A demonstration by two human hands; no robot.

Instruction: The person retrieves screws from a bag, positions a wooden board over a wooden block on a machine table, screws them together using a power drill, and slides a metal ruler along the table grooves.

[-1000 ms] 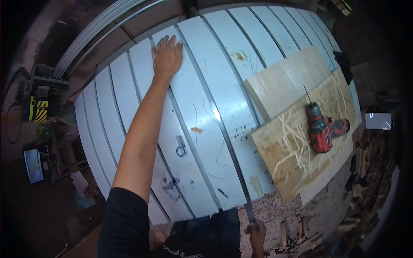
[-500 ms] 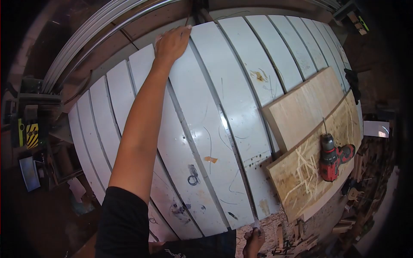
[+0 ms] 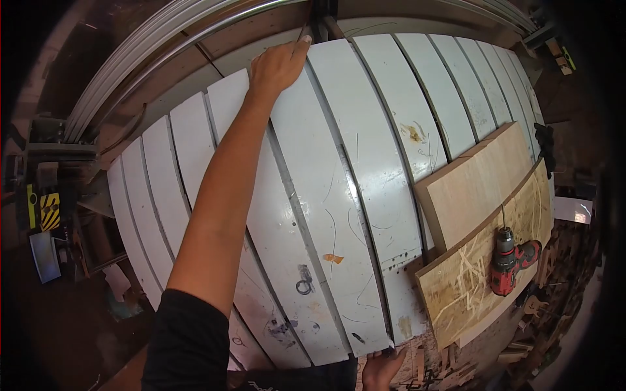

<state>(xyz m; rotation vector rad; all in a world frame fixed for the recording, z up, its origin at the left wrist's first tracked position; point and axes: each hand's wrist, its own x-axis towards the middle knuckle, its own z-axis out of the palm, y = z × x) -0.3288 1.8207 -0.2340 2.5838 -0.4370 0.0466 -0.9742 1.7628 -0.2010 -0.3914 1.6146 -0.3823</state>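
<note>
My left hand (image 3: 279, 67) reaches across to the far edge of a white slatted tabletop (image 3: 329, 120), its fingers bent over the end of a slat. Whatever lies under those fingers is hidden. At the near edge, by the end of a dark groove, my right hand (image 3: 383, 369) is low with its fingers spread apart. A red and black cordless drill (image 3: 503, 268) with a long thin bit lies on a stained wooden board (image 3: 450, 296). Behind it, a thick pale wood plank (image 3: 479, 182) rests on the slats.
Metal rails (image 3: 140, 58) run past the far side. A dark glove-like item (image 3: 544, 146) hangs at the tabletop's right end. Wood offcuts (image 3: 521, 345) lie on the floor at lower right. An orange scrap (image 3: 333, 259) sits on a slat.
The view has shifted, so the tabletop appears further right and lower. My right hand has gone from closed fingers to spread ones. My left hand stays at the far edge.
</note>
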